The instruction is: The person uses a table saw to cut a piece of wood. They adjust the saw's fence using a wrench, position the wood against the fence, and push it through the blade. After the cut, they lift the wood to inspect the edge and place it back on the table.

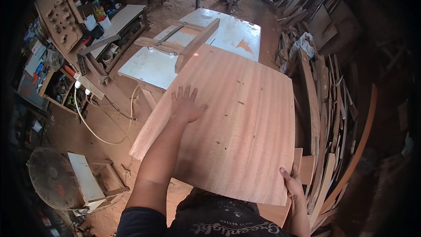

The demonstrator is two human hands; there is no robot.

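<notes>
A large, smooth wooden panel with several small dark marks spans the middle, its near edge close to my body. My left hand lies flat on its upper left face, fingers spread. At the near right corner my right hand grips the edge, thumb on top and the other fingers mostly hidden underneath. The panel's far end overlaps a white-topped worktable. On that table, beside the panel, rests a wooden frame with a thick beam and a metal bar clamp.
Lumber strips lean in a dense pile along the right. A side bench with white buckets stands at the left. A pale cable loops over the floor, and a round fan stands at lower left.
</notes>
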